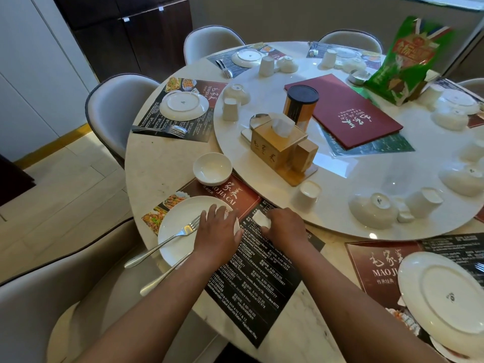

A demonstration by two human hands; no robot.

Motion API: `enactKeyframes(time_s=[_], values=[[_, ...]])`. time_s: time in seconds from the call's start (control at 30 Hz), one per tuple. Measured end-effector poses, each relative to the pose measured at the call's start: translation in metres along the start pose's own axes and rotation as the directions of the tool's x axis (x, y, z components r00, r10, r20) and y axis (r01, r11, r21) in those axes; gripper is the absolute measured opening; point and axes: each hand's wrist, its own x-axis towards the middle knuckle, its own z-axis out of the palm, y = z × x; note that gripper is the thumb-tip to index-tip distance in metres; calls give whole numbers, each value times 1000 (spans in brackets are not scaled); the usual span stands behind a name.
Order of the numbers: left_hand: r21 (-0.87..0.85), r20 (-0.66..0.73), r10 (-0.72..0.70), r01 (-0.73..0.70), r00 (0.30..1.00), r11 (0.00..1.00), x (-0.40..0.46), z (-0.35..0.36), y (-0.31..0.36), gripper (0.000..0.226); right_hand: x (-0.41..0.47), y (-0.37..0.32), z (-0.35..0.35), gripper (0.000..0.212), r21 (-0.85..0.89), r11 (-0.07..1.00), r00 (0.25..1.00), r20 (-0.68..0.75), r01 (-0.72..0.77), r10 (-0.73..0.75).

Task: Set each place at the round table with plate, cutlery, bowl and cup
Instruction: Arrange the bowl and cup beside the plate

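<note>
On the dark placemat (258, 279) at the near place lies a white plate (178, 221), right side up, with a fork (167, 238) across it and a second utensil (167, 275) under its near rim. My left hand (216, 235) rests on the plate's right edge. My right hand (284, 226) holds a small white piece (260, 218) on the mat. A white bowl (212, 169) stands upright beyond the plate. A white cup (306, 196) stands upside down on the turntable's near edge.
The round turntable (340, 231) carries a tissue box (277, 145), a dark-lidded canister (301, 104), a red menu (345, 111), a green bag (411, 61) and several inverted bowls and cups. Other places hold inverted plates (442, 297) and forks. Padded chairs ring the table.
</note>
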Motion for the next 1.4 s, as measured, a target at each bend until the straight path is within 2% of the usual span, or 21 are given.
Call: enactKeyframes(time_s=[0.43, 0.5, 0.57, 0.67, 0.73, 0.8, 0.9, 1.07, 1.17, 1.23, 1.27, 1.33, 1.4], values=[[3, -2, 17, -17, 1000, 1000, 4, -3, 8, 58, -1, -2, -7, 28, -117, 989, 996, -11, 90, -92], [-8, -9, 21, -21, 1000, 1000, 6, -4, 11, 58, -1, -3, -14, 32, -104, 990, 993, -58, 92, -98], [-14, -19, 27, -27, 999, 1000, 8, -5, 14, 58, 3, -2, -23, 32, -83, 991, 980, -162, 101, -113], [-30, -24, 36, -37, 999, 999, 11, -8, 20, 60, 17, 7, -46, 20, -178, 981, 945, -302, 71, -123], [-43, -39, 49, -51, 998, 998, 14, -11, 23, 57, 27, 17, -60, 30, -281, 960, 963, -263, -18, -59], [-42, -53, 64, -67, 997, 997, 16, -13, 26, 53, 36, 27, -68, 46, -317, 943, 991, -115, -99, 66], [-37, -63, 80, -82, 995, 996, 18, -14, 30, 51, 42, 40, -69, 47, -329, 932, 984, 35, -154, 175], [-38, -45, 99, -100, 994, 994, 18, -11, 32, 50, 39, 48, -67, 47, -252, 957, 986, 38, -145, 159], [-32, -38, 112, -113, 993, 993, 18, -8, 33, 51, 34, 56, -69, 71, -130, 967, 970, 76, -220, 231], [-34, -36, 120, -121, 992, 992, 18, -5, 35, 51, 25, 62, -73, 87, 119, 931, 935, 132, -345, 329], [-33, -36, 124, -126, 992, 992, 17, -3, 36, 52, 18, 65, -73, 92, 291, 868, 915, 164, -403, 370], [-28, -26, 129, -130, 991, 991, 16, 1, 38, 55, -2, 67, -67, 91, 576, 695, 898, 198, -431, 392], [-19, 1, 134, -133, 991, 991, 14, 4, 40, 59, -23, 66, -51, 67, 712, 581, 902, 180, -395, 392]])
